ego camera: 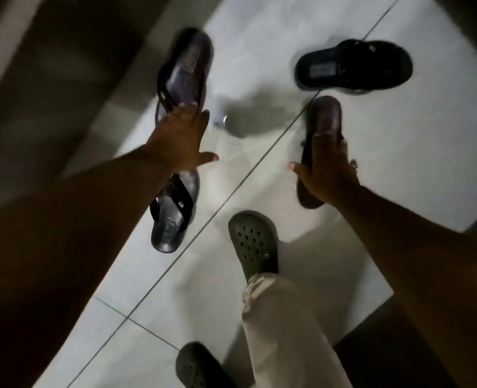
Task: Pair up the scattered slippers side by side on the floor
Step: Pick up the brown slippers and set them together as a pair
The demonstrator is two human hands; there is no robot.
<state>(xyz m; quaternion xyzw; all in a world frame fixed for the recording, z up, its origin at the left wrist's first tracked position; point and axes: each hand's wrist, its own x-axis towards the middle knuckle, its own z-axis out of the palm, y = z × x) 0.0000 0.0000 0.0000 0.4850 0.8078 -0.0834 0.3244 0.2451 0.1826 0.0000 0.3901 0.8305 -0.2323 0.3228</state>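
Several dark slippers lie on the white tiled floor (273,46). My left hand (181,138) reaches over the toe end of a dark strapped slipper (185,68) at the upper left, fingers on it. A matching strapped slipper (173,217) lies just below that hand. My right hand (327,169) is closed around a brown slipper (322,119), which points away from me. A black slide (352,65) lies sideways at the upper right, apart from the others.
My own feet wear grey-green clogs, one clog (255,242) mid-frame and another clog (196,368) at the bottom, with a beige trouser leg (282,331). A dark wall or step (64,65) borders the floor on the left. Dark flooring lies at the lower right.
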